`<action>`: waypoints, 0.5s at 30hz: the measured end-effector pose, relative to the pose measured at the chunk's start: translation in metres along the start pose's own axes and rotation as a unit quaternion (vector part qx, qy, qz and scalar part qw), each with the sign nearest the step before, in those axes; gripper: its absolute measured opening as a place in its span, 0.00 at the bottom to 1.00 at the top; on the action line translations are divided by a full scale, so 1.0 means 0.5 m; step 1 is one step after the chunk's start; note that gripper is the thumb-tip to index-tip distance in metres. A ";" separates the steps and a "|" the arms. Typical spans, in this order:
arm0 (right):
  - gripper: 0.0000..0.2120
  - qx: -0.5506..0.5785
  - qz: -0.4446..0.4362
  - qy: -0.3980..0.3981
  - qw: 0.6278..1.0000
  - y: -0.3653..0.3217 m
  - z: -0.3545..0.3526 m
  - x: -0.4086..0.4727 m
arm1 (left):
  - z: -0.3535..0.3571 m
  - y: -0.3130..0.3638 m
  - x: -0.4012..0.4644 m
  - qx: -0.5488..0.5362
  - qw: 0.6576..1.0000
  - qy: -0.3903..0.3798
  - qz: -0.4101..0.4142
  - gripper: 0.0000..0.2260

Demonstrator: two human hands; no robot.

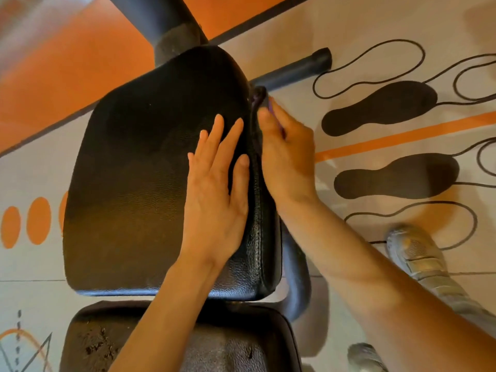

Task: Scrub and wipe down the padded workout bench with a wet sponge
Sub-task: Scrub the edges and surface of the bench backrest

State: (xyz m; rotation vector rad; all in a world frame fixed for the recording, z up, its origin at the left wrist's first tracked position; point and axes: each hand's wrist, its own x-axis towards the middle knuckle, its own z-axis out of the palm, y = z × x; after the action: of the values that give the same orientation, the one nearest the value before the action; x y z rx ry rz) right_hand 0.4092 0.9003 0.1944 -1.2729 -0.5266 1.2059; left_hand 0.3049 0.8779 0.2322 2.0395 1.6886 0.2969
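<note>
The left hand point(214, 183) lies flat, fingers straight, steadying the black bench pad point(139, 167), while the right hand point(287, 154) presses a barely visible purple sponge point(271, 108) against its right edge; sponge judged soft, light, best pinched across its sides.

Black padded bench point(139, 183), purple sponge point(271, 108) edgeside

Pale floor point(375, 28) printed with orange bands point(80, 76), black footprint shapes point(381, 108), orange ovals point(39, 220) and looping black lines point(370, 65).
</note>
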 end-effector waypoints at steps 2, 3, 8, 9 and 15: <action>0.14 0.016 -0.006 -0.005 1.000 0.015 -0.004 -0.054 | -0.002 0.001 0.001 0.000 1.000 -0.002 -0.005 0.21; 0.16 0.026 -0.013 -0.004 1.000 0.027 -0.014 -0.111 | -0.003 0.002 0.002 -0.004 1.000 -0.003 -0.008 0.21; 0.17 0.001 -0.027 -0.005 1.000 0.018 -0.016 -0.086 | -0.002 0.007 0.000 -0.012 1.000 -0.005 -0.015 0.22; 0.15 -0.010 -0.007 -0.009 1.000 0.009 -0.006 -0.024 | 0.003 0.006 0.002 -0.010 1.000 -0.002 -0.016 0.21; 0.18 0.014 0.008 -0.025 1.000 0.001 -0.025 -0.158 | 0.003 0.012 -0.001 -0.016 1.000 0.008 -0.022 0.21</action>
State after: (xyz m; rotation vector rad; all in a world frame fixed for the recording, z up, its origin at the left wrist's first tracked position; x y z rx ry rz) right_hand 0.3919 0.8249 0.2139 -1.2280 -0.5338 1.2571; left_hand 0.3107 0.8764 0.2337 1.9804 1.7251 0.3247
